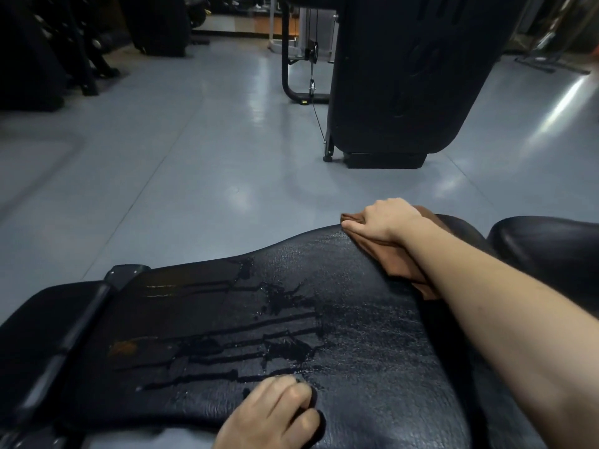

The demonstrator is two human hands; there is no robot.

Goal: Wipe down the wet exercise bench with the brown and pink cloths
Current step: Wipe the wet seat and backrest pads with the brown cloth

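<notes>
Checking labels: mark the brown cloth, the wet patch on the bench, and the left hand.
brown cloth (400,259): head view, on the fold below the right hand.
wet patch (285,299): head view, on the dark splash mid-pad.
left hand (272,413): head view, on the back of the hand.

Grey gym floor (181,163), black weight machine (405,76), dark equipment rack (48,53) far left.

There is only 1 view, from a camera on the person's head. It looks forward and down, very close over the black bench (340,319) at 6 o'clock. The grey floor (201,163) stretches away toward 12 o'clock.
</notes>
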